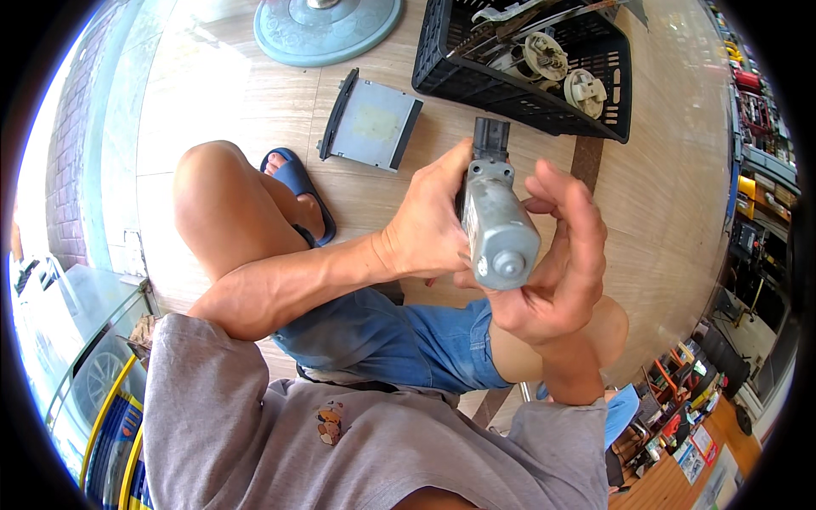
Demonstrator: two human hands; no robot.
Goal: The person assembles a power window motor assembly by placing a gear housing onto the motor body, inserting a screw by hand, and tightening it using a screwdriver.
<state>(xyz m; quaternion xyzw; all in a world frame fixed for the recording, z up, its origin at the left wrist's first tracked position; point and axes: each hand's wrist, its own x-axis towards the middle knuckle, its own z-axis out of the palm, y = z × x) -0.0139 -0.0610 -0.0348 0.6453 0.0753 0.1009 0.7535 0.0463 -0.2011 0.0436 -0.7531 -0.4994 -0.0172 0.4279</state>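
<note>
Between my hands is a small grey metal electric motor [501,229], with a round boss on its near end and a black plastic connector [491,136] at its far end. My left hand [429,212] is closed around its left side, hiding part of the body. From the right, my right hand [565,263] cups the motor's near end, its thumb side against the casing and its fingers curled along the right side. Some fingertips are hidden behind the motor.
On the tiled floor ahead lies a flat silver car stereo unit [370,123]. A black plastic crate [527,110] of used parts stands at the far right, near a round grey-blue base [327,34]. A glass case [93,314] is at left; cluttered shelves [756,170] line the right.
</note>
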